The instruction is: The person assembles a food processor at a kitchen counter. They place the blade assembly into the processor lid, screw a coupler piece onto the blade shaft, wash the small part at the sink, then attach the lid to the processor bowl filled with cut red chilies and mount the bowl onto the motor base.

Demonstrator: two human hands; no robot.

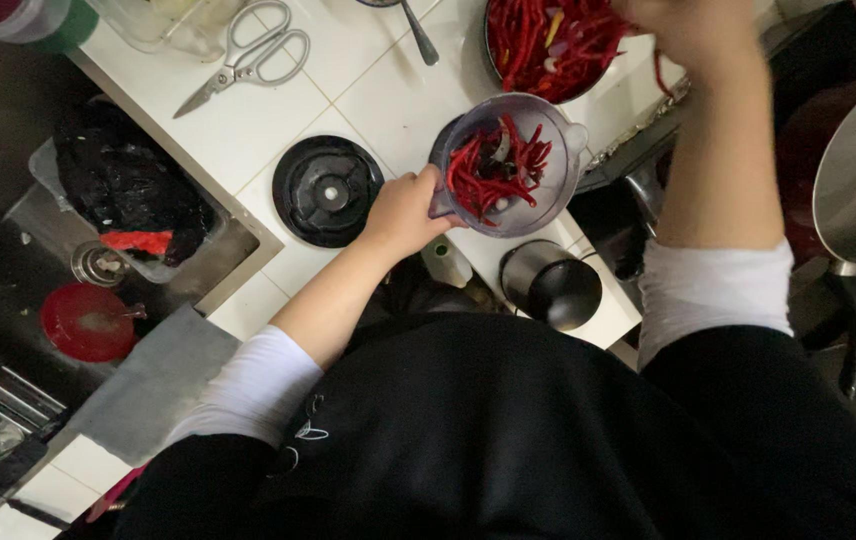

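Nearest the body, on the white tiled bench: black cylindrical motor unit; round black lid. Left hand closed around clear chopper bowl, part-filled with red chillies. Farther: right hand, blurred, fingers bunched on chillies over dark pan. Scissors far left.

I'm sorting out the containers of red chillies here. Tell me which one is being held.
The clear plastic chopper bowl, gripped at its side by the left hand. The dark round pan of chillies behind it sits on the white tiled counter, under the right hand.
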